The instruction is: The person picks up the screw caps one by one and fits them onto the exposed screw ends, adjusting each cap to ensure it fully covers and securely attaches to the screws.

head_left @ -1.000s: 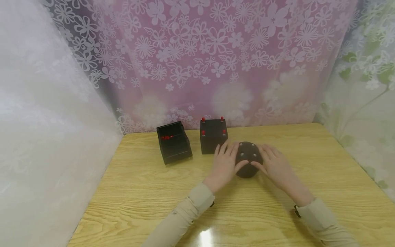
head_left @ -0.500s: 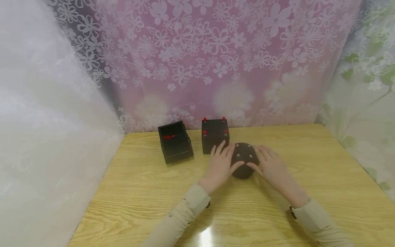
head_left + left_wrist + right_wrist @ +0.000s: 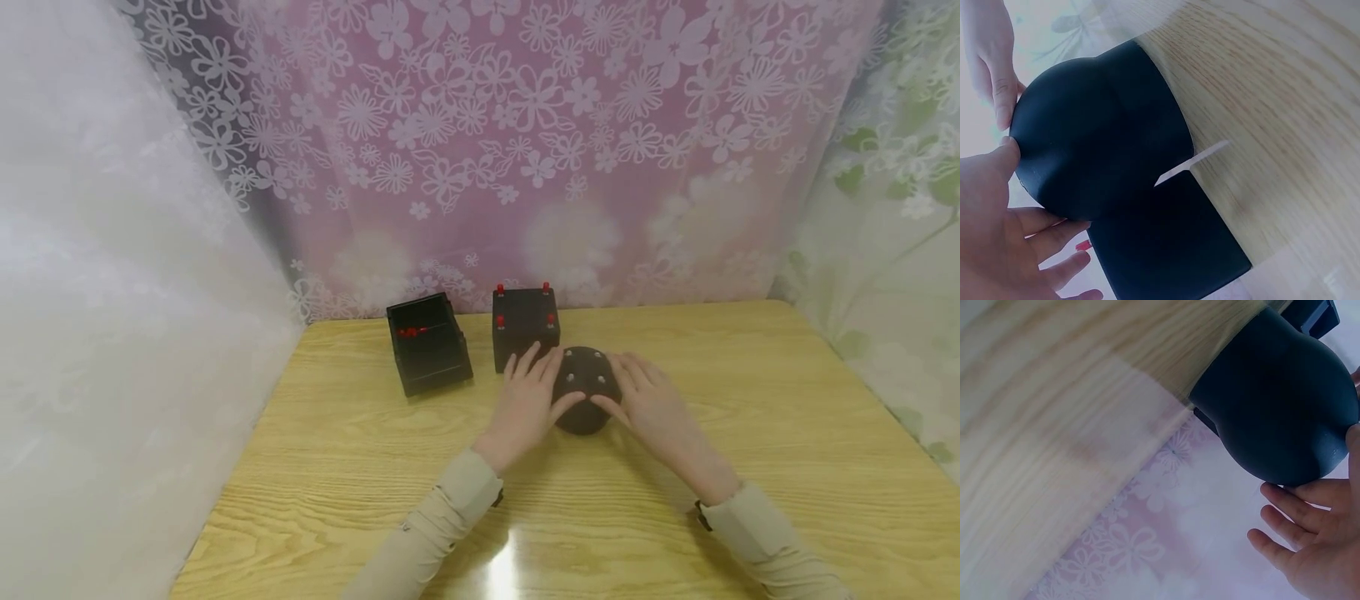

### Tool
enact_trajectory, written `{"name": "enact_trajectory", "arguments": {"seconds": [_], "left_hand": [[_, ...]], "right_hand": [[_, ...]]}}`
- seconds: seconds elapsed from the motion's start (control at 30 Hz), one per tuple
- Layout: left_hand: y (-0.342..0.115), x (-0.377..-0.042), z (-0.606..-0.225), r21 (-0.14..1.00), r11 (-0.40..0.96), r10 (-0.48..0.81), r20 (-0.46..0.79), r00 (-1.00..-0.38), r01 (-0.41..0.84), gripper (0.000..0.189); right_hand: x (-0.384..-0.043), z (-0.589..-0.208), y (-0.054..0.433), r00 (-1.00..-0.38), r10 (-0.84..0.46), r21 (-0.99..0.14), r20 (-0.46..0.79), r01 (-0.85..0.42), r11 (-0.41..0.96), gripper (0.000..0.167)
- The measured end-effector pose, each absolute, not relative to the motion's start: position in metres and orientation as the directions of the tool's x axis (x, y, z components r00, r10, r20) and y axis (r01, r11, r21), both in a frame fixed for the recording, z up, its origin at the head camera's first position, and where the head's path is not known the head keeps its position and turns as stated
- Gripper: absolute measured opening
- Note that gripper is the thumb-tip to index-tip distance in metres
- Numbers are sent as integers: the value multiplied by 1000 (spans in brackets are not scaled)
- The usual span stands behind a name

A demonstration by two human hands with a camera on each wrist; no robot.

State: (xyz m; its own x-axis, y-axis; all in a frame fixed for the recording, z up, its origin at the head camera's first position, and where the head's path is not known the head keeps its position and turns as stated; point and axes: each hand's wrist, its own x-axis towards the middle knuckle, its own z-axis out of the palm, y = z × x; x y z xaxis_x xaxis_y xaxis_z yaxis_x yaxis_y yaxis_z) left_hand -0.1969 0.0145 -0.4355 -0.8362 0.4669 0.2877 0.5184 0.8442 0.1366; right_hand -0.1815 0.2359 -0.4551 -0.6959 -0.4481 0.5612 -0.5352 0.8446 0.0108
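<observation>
A black rounded housing (image 3: 585, 408) has a bulging upper part, a narrower base and several small metal studs on top. On its left side my left hand (image 3: 520, 408) holds it, thumb across the near edge and fingers along the far side. My right hand (image 3: 660, 408) holds the opposite side in the same way, the two thumbs almost meeting. The left wrist view shows the housing (image 3: 1085, 131) with its base at the tabletop. Just behind my left fingertips stands a black box (image 3: 525, 333) with red-tipped posts at its top corners.
An open black bin (image 3: 435, 371) with small red pieces (image 3: 410, 332) inside stands at the back left. The wooden table (image 3: 360, 500) ends at a pink floral curtain (image 3: 480, 167). Pale sheets hang along the left and right sides.
Both hands have moved left together with the rounded housing, bringing it closer to the black box. The hold looks the same. The view has shifted slightly.
</observation>
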Motion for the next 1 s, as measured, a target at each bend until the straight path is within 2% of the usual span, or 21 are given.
{"name": "enact_trajectory", "arguments": {"seconds": [0.37,0.6,1.0], "left_hand": [[3,-196,-436,99,853,468,292,-834,513,78],[-4,-196,-436,123,855,462,263,-847,504,78],[-16,-192,-434,125,838,481,289,-828,531,77]], "right_hand": [[-185,-457,227,-617,-486,76,619,-569,819,86],[-185,-457,221,-626,-491,66,606,-576,815,88],[-183,-456,213,-632,-507,74,586,-581,811,88]]}}
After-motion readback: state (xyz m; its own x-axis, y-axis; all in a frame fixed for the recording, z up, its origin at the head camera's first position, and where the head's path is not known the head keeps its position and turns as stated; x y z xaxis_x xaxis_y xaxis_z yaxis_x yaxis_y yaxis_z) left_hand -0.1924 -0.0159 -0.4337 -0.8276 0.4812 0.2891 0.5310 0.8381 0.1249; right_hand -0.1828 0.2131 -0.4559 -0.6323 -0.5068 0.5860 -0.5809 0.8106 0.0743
